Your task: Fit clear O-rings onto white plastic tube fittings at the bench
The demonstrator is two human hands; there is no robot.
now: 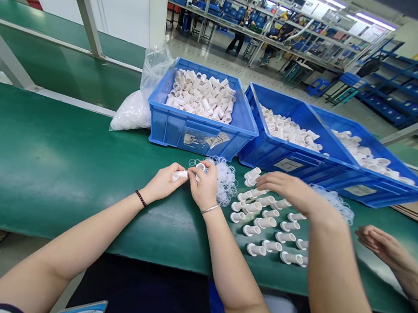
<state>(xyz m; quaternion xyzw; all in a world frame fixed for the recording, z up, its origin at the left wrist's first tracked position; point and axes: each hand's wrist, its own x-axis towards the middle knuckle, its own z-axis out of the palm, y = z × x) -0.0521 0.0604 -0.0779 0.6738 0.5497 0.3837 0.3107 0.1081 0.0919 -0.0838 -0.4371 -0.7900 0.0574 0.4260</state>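
Note:
My left hand [164,183] is closed on a short white plastic tube fitting [180,175], held a little above the green bench. Close beside it, my right hand [204,186] pinches another white plastic fitting [200,167], its round open end showing between the fingers. The fingertips of both hands nearly meet, partly hiding both pieces. Just behind and to the right of my right hand lies a heap of thin clear rings [226,180]. Further right, several flanged white fittings [257,250] stand in loose rows on the bench.
Blue bins [200,133] of white fittings line the back of the green bench [53,170]. A clear plastic bag [132,114] leans by the left bin. At right, a co-worker's hand [286,188] reaches over the fittings; another hand [382,245] is near a second ring heap [337,204].

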